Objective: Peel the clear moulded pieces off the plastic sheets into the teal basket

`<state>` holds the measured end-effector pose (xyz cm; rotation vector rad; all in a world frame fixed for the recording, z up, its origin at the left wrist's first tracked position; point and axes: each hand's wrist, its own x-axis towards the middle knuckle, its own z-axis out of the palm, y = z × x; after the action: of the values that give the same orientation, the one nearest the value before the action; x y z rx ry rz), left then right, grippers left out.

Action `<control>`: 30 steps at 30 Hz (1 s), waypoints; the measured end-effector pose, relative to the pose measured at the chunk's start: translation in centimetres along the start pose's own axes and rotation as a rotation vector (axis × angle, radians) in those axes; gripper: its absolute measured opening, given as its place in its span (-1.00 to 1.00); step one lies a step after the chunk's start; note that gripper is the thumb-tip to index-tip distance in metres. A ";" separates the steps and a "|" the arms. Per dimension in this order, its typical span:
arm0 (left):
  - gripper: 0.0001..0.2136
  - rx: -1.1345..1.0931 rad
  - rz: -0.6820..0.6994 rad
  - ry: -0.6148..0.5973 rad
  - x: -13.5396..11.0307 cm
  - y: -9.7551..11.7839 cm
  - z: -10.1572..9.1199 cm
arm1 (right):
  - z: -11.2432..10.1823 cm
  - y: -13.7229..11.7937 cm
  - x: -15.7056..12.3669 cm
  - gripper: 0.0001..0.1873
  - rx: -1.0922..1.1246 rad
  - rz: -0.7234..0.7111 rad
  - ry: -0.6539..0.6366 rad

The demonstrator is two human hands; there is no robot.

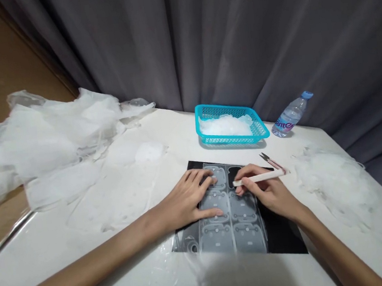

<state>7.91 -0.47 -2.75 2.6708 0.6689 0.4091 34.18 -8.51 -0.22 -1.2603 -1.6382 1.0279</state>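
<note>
A clear sheet of several rounded translucent panels point(214, 206) lies on a black mat point(284, 238). One panel outline at the top right shows dark inside. My left hand point(193, 197) rests on the sheet's left side, fingers spread and nothing held. My right hand point(267, 189) grips a white pen-shaped tool point(263, 177); its left end is over the sheet near the dark outline, and whether it touches cannot be made out. Just beyond that hand is a pair of thread snips point(273, 162), blades pointing up and left.
Behind the mat stands a turquoise basket point(233, 140) holding translucent pieces. A water bottle point(290, 116) is to its right. Translucent scraps point(335, 182) are heaped at the right, and a large pile of white translucent sheets point(47, 135) covers the left. A grey curtain point(200, 37) hangs behind the table.
</note>
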 end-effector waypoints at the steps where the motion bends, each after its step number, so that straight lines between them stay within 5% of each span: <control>1: -0.30 -0.025 -0.004 -0.002 0.1 -0.2 -0.1 | 0.4 -0.1 0.3 -0.78 -0.043 -0.016 -0.042; 13: -0.60 -0.221 -0.038 0.029 0.2 -1.5 0.6 | 0.9 0.9 1.7 -0.84 -0.169 -0.014 -0.197; 30: -0.49 -0.150 -0.097 0.041 0.4 -1.1 0.7 | 0.5 -0.9 2.2 -0.84 -0.319 -0.017 -0.286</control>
<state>8.01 0.48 -3.73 2.4837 0.7459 0.4690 33.02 -6.61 0.74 -1.3460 -2.0940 0.9980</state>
